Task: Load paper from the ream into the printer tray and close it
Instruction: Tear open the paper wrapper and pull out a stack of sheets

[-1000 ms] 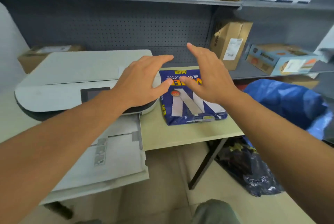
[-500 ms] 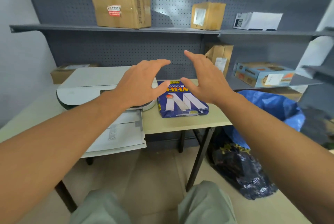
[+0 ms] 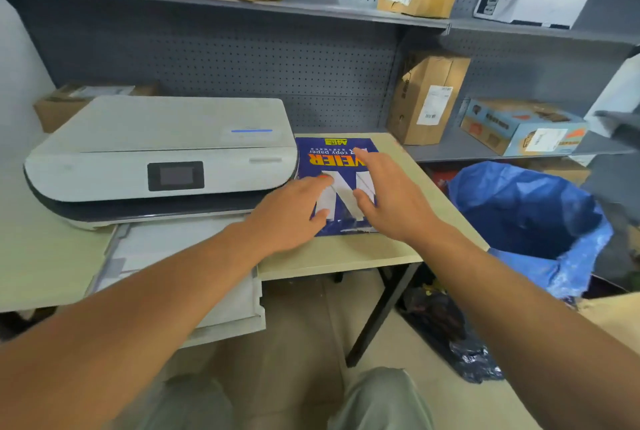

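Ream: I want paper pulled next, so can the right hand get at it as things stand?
Probably yes. The right hand is spread over the ream, which lies flat on the table with nothing on top of it.

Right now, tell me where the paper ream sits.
In the head view, the blue paper ream lies flat on the table, right of the printer, under both hands.

A pale beige tabletop on dark legs carries two things side by side — a white printer on the left, its paper tray pulled out past the front edge, and a blue paper ream lying flat just right of it, close to the back edge.
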A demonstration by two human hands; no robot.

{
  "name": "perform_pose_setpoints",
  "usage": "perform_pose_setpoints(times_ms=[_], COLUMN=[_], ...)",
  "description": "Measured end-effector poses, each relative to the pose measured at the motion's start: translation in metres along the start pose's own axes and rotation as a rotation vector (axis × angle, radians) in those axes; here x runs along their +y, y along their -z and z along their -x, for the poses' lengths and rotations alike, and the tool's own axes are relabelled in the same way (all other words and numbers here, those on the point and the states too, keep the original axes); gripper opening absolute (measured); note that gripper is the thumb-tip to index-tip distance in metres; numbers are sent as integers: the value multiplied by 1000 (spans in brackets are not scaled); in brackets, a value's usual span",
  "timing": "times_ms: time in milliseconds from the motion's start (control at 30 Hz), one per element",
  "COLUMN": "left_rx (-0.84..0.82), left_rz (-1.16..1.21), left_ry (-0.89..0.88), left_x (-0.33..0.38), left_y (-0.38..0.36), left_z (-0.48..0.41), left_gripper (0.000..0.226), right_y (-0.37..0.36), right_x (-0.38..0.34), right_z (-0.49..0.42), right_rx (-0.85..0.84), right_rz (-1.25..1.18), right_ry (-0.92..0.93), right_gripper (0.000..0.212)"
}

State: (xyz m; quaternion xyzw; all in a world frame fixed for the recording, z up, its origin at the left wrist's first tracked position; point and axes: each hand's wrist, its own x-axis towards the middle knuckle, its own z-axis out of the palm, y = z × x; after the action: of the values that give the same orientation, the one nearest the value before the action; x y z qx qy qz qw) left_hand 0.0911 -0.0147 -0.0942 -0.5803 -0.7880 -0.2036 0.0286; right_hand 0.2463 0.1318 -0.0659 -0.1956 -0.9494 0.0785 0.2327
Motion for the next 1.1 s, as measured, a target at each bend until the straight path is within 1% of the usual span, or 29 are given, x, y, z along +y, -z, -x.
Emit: perform_pose_setpoints(times_ms=[167,300,333,433,567,633,733,900,1000,1100], left_rx=[-51,-47,-42,-54,-71,-62,-55,-103,-116,-109], left_rz=[3,-51,-47,36,133,160,139,114,106,93], left_ry=[6,-48,-49,-19,10,38,41,57,63,61], left_x=[-17,-25,-26,-32,-36,-35,-32,-31,-30,-32], left_y=[-36,-59,-66,-79,-79,-78,-78,-78,-79,-81], left_z=[-25,-27,-25,-25,-29,-29,-26,-27,-27,-28], left_gripper=[59,45,45,47,48,48,49,51,51,51], right_y=[-38,-60,-64,-78,-89,-89,-89,-85,-86,-86], right_x=[25,31,32,33,34,33,32,27,26,24], right_z=[-21,-35,-38,-46,-52,-54,-59,-60,-58,-55], right_rx=[-97,-182,-196,-229,-263,-267,-262,-232,-199,-144], right_rz=[12,58,69,132,228,225,248,210,236,218], right_ry=[-88,-103,-97,-66,-92,-130,-192,-297,-318,-299], right_gripper=[62,52,50,42,24,22,19,28,29,30])
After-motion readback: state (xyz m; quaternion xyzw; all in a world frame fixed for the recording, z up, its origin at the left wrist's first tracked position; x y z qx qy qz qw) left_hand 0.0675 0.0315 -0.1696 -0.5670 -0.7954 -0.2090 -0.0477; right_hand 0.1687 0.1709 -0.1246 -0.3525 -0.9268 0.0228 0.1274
